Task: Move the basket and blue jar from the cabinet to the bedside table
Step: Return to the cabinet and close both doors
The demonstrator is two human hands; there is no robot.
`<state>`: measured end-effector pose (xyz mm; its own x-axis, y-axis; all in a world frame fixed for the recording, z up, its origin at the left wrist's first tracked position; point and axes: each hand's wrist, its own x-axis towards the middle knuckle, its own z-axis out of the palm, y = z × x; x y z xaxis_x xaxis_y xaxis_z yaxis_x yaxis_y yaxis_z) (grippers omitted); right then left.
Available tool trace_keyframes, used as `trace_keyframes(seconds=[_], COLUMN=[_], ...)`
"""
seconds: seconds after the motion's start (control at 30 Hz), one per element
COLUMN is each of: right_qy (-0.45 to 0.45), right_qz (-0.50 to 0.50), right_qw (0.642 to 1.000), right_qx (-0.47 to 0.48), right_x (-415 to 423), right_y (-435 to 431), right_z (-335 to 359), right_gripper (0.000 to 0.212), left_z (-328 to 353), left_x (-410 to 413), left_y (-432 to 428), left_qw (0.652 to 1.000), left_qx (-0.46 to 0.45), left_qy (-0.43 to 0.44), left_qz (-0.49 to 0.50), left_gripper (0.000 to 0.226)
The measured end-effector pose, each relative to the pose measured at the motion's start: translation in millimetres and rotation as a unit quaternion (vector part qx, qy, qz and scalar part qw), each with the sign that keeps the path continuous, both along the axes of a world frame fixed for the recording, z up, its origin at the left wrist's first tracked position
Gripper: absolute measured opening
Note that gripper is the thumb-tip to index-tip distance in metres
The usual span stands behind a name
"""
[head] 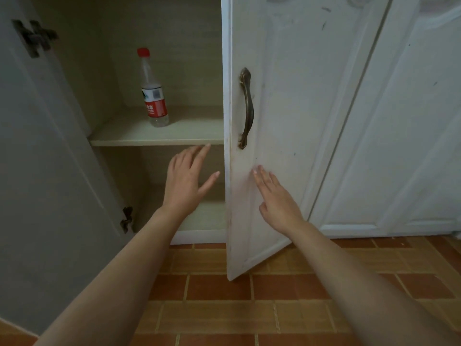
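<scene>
The white cabinet [159,140] stands open in front of me, with its left door [45,171] swung wide and its right door [279,121] half open. No basket and no blue jar show anywhere in it. My left hand [185,182] hovers open just below the shelf edge, inside the lower compartment's opening, holding nothing. My right hand [275,201] lies flat with fingers spread against the outer face of the right door, below its bronze handle [246,108].
A clear plastic bottle [152,91] with a red cap and red label stands upright on the shelf. The lower compartment looks bare where visible. Another closed white door [399,133] is at the right. Orange-brown floor tiles [237,308] lie below.
</scene>
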<state>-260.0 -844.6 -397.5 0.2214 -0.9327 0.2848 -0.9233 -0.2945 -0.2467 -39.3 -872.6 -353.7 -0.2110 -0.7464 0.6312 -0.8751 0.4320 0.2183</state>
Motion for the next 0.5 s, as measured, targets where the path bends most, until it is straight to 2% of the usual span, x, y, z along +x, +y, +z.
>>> trace_keyframes(seconds=[0.17, 0.5], right_qy=[0.024, 0.051], right_qz=[-0.012, -0.004], right_qw=[1.000, 0.999], right_qx=[-0.007, -0.017], right_x=[-2.8, 4.5], right_y=[-11.5, -43.3], right_z=[-7.0, -6.5], right_gripper=[0.089, 0.087], left_z=[-0.4, -3.7], left_x=[-16.4, -10.0], left_y=[-23.8, -62.8], left_qw=[0.998, 0.998], left_qx=[0.010, -0.015], left_qy=[-0.056, -0.062], left_qz=[-0.023, 0.017], left_gripper=[0.082, 0.081])
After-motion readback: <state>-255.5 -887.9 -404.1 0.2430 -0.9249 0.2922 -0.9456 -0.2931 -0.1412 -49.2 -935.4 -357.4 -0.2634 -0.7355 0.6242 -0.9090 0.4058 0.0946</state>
